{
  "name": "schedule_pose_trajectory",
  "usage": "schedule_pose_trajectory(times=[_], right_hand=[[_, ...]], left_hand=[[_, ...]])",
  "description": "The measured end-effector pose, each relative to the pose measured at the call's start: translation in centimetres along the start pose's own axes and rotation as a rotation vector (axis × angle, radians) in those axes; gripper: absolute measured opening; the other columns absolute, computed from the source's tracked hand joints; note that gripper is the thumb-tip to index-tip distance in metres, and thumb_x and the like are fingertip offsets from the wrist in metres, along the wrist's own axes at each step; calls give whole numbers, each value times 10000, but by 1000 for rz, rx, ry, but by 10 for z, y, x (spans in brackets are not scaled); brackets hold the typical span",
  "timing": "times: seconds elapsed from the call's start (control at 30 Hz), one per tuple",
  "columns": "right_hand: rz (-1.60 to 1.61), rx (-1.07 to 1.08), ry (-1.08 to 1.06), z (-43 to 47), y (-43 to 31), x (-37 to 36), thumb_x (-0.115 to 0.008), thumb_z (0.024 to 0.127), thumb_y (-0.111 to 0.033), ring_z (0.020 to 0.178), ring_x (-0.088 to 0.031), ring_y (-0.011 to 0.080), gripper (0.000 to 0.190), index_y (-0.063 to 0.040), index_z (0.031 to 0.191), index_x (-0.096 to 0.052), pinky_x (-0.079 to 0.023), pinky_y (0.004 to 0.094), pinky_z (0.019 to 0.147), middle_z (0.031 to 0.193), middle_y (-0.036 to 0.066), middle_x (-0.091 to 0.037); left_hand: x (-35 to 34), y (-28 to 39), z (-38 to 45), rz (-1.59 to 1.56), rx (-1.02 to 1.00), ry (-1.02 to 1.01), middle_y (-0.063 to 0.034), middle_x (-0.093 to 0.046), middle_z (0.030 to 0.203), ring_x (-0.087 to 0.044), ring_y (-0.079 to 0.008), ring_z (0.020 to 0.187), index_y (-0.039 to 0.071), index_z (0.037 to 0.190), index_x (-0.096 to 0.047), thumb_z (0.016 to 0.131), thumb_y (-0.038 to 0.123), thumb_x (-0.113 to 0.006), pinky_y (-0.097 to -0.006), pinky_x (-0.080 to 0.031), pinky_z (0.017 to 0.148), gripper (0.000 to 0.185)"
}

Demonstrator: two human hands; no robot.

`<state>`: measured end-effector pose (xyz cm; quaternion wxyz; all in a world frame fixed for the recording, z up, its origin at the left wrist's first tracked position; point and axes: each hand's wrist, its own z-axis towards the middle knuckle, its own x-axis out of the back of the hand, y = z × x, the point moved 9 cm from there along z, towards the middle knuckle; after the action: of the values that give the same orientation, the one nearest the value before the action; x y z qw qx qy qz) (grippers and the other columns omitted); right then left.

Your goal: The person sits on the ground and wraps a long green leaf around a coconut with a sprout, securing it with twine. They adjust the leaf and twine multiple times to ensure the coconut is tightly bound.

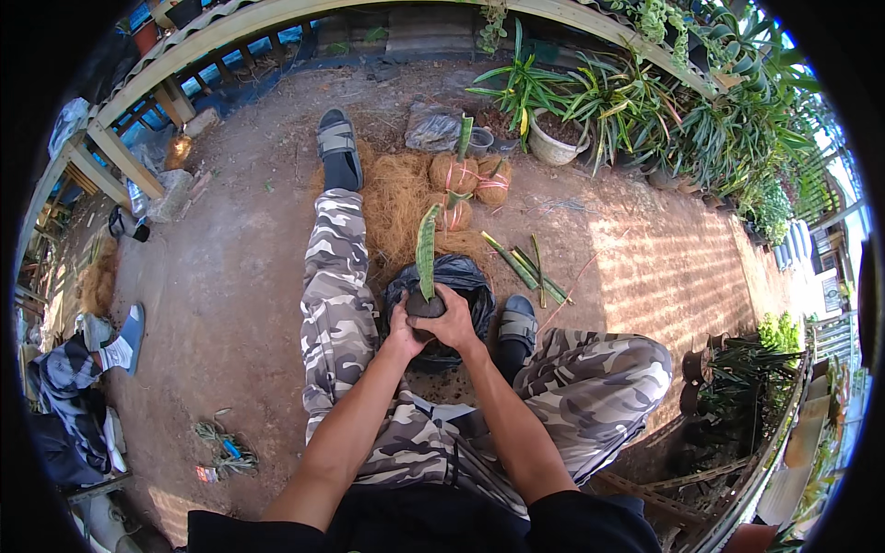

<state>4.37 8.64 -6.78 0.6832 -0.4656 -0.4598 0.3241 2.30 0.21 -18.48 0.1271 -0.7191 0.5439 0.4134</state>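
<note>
Between my left hand (402, 327) and my right hand (453, 319) is a dark ball of soil (423, 306), pressed from both sides. A single green snake plant leaf (426, 252) stands up out of it. Both hands are over a black plastic bag (476, 294) that lies open between my legs; its contents are mostly hidden by my hands. Beyond the bag, several fiber-wrapped balls (453, 173) tied with pink string carry cut leaf pieces. A heap of loose coconut fiber (397, 200) lies beside them.
Cut snake plant leaves (529, 266) lie on the soil right of the bag. A white pot (553, 142) with leafy plants stands at the back right. At left, another person's slippered foot (128, 342) rests near a bundle of string (231, 453). Shelving (681, 484) stands at lower right.
</note>
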Motion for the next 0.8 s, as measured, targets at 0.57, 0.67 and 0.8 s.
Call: schedule_pose_trajectory(times=[0.57,0.67,0.8], right_hand=[[55,-183,31,-6,17,4,-881,626,-288,844,-698,212,496,-10,1006,-726,-543,340,814,926,127,-728],[165,-355,151,-15,33,6,-873,645,-304,841,-704,240,506,-20,1036,-723,-542,360,821,911,136,-728],[165,-399,335,-17,38,26,-859,685,-295,932,-685,223,580,12,1142,-676,-523,346,876,1019,142,-716]], left_hand=[[16,-15,7,78,96,88,-66,-677,1083,-661,-239,996,140,1128,-637,938,450,-418,-425,-534,883,425],[19,-15,4,-3,97,129,-74,-659,1141,-629,-259,1072,137,1161,-620,925,484,-434,-439,-493,948,459],[9,-1,3,0,-15,105,-84,-631,1222,-574,-271,1176,125,1250,-576,952,455,-424,-450,-451,1005,470]])
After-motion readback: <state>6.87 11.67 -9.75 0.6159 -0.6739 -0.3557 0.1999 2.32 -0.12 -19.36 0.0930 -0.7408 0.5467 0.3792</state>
